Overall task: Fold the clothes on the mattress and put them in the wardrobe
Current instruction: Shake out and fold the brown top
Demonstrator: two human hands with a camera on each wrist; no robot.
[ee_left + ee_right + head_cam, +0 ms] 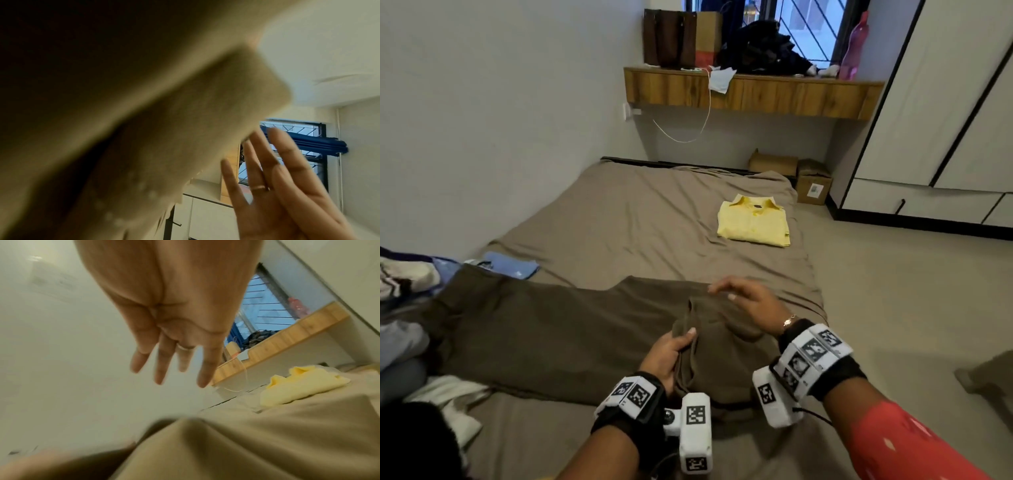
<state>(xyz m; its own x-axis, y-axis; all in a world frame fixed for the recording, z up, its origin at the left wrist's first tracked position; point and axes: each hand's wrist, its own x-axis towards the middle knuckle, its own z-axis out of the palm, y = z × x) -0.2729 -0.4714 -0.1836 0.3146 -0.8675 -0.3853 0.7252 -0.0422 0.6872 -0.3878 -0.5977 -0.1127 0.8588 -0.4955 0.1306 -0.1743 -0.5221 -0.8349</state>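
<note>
Yellow shirt [753, 221] folded on mattress [619, 212]; brown trousers [534, 335] unfolded. Left hand [667, 356] pinching waistband; right hand [746, 301] fingers spread. Wardrobe [928, 102] stowage pending.

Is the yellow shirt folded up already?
Yes, folded. The yellow shirt lies as a neat rectangle, collar on top, on the mattress, not touched by either hand.

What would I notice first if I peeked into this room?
Probably the bright yellow shirt, folded neatly at the far right of the mattress. Closer, brown trousers lie spread across it; the left hand pinches their cloth while the right hand hovers open just above.
</note>
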